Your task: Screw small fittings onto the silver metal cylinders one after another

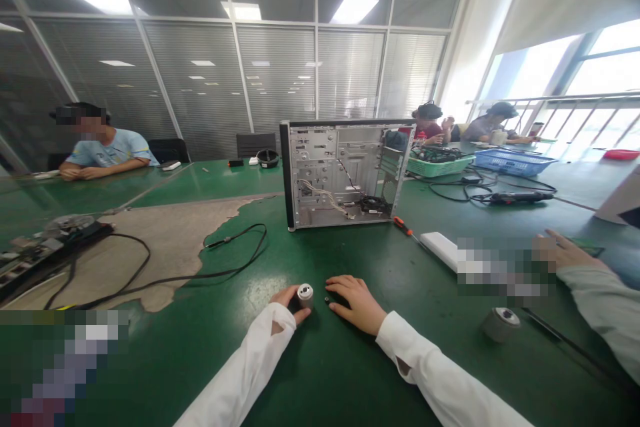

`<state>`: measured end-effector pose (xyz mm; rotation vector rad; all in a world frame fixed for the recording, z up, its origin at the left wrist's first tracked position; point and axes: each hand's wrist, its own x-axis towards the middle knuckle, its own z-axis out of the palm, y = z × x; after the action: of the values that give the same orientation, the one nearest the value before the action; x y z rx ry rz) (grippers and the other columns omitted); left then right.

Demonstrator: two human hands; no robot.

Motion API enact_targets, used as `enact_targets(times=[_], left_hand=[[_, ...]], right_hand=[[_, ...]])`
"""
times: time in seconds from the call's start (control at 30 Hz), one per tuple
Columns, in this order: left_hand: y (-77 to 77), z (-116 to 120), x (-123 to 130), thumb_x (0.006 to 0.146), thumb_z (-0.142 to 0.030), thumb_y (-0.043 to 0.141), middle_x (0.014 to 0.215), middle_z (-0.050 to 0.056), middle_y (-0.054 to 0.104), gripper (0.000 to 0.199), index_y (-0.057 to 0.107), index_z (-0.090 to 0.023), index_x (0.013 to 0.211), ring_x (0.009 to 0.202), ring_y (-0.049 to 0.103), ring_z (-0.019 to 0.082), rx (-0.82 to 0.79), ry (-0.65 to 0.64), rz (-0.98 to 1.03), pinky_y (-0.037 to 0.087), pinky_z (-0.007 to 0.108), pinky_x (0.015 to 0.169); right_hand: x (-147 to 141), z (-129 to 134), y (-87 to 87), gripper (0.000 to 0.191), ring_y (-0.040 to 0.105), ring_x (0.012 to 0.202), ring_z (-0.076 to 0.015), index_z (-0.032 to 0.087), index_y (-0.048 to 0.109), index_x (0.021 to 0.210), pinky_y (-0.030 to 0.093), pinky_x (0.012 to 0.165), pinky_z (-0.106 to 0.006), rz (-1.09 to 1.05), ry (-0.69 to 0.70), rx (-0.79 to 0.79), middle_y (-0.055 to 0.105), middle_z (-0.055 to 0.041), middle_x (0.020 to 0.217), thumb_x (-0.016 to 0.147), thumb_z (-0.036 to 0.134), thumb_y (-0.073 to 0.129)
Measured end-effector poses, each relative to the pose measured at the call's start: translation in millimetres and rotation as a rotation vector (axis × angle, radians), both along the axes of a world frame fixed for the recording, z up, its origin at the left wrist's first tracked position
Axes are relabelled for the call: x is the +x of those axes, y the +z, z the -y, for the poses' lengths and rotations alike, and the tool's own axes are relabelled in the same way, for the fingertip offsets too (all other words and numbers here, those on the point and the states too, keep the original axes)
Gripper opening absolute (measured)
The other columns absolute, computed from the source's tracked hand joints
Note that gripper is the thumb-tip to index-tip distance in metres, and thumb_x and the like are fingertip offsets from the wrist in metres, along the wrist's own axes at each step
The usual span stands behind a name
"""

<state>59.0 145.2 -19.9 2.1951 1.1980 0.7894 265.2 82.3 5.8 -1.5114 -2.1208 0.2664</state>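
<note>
My left hand [289, 300] is wrapped round a small silver metal cylinder [305, 295] that stands upright on the green table [330, 373]. To its right, my right hand [354, 301] rests on the table with fingers apart. A tiny dark piece [327, 300] lies between its thumb and index finger; whether they touch it is too small to tell. Beyond both hands stands an open computer case [345, 177], with cables and a black fan inside.
An orange screwdriver [403, 225] and a white box [440, 247] lie right of the case. Another cylinder [501, 325] stands near a person's hand [565, 252]. Black cables [200, 277] cross the left side. Green [440, 165] and blue [515, 161] baskets stand farther back. Other people sit around.
</note>
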Motion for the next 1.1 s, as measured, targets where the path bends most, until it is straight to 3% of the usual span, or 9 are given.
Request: enact_targets(times=[0.23,0.37,0.5,0.63,0.77,0.87,0.93,1.1], left_hand=[[-7.6,-4.1,-1.0,0.057,-0.029,0.063,0.093,0.006,0.061,0.04,0.055,-0.02,0.095,0.089,0.054,0.024,0.032,-0.022,0.017,0.04,0.036,0.081],[-13.3,-9.3,-4.1,0.061,-0.029,0.058,0.1,0.006,0.058,0.043,0.051,-0.02,0.103,0.093,0.052,0.023,0.107,-0.12,0.009,0.04,0.033,0.081],[-19.9,-16.1,-4.5,0.055,-0.02,0.054,0.096,0.005,0.059,0.044,0.053,-0.019,0.099,0.091,0.052,0.024,0.157,-0.096,-0.104,0.04,0.034,0.081],[-20.7,-16.9,-2.7,0.054,-0.024,0.057,0.099,0.006,0.057,0.044,0.054,-0.018,0.097,0.094,0.049,0.025,0.236,-0.116,-0.166,0.04,0.036,0.082],[-14.5,-13.1,-3.8,0.059,-0.034,0.06,0.098,0.005,0.058,0.038,0.055,-0.022,0.094,0.094,0.049,0.023,0.243,-0.188,-0.167,0.038,0.038,0.082],[-11.5,-11.5,-5.4,0.061,-0.031,0.059,0.097,0.005,0.058,0.033,0.056,-0.021,0.092,0.095,0.049,0.022,0.24,-0.194,-0.128,0.038,0.037,0.082],[-11.3,-11.4,-6.0,0.061,-0.029,0.059,0.095,0.005,0.058,0.03,0.056,-0.021,0.09,0.093,0.05,0.022,0.25,-0.179,-0.094,0.039,0.036,0.081],[-12.2,-12.7,-5.4,0.061,-0.027,0.059,0.092,0.004,0.059,0.027,0.058,-0.021,0.087,0.089,0.051,0.021,0.26,-0.199,-0.06,0.04,0.034,0.08]], right_hand=[[-27.3,9.9,11.0,0.043,0.038,0.105,-0.021,0.021,0.04,0.116,0.022,0.09,-0.042,0.013,-0.071,0.152,0.049,-0.0072,0.112,0.076,0.037,0.043],[-59.1,12.3,14.3,0.046,0.041,0.101,-0.0195,0.02,0.033,0.121,0.027,0.088,-0.037,-0.06,-0.026,0.208,0.048,-0.0078,0.111,0.077,0.029,0.043],[-76.2,8.1,8.2,0.043,0.043,0.098,-0.0193,0.018,0.036,0.118,0.034,0.082,-0.035,-0.134,-0.079,0.21,0.049,-0.0085,0.108,0.075,0.022,0.043],[-72.2,10.2,10.9,0.038,0.045,0.094,-0.019,0.018,0.042,0.11,0.036,0.081,-0.035,-0.158,-0.079,0.248,0.052,-0.0068,0.102,0.072,0.021,0.048],[-42.7,33.5,25.2,0.037,0.045,0.097,-0.0176,0.018,0.041,0.11,0.037,0.082,-0.034,-0.114,-0.083,0.343,0.052,-0.0068,0.103,0.073,0.021,0.047],[-1.2,69.3,28.8,0.039,0.045,0.1,-0.0165,0.018,0.039,0.113,0.037,0.085,-0.032,-0.013,-0.168,0.418,0.051,-0.0066,0.105,0.075,0.022,0.045],[31.8,100.1,23.2,0.04,0.046,0.1,-0.017,0.02,0.039,0.114,0.038,0.086,-0.032,0.037,-0.34,0.485,0.051,-0.0061,0.105,0.075,0.026,0.047],[105.2,173.4,-5.1,0.054,0.054,0.086,-0.0216,0.02,0.04,0.116,0.042,0.076,-0.034,0.069,-0.983,0.608,0.053,-0.0079,0.104,0.071,0.049,0.044]])
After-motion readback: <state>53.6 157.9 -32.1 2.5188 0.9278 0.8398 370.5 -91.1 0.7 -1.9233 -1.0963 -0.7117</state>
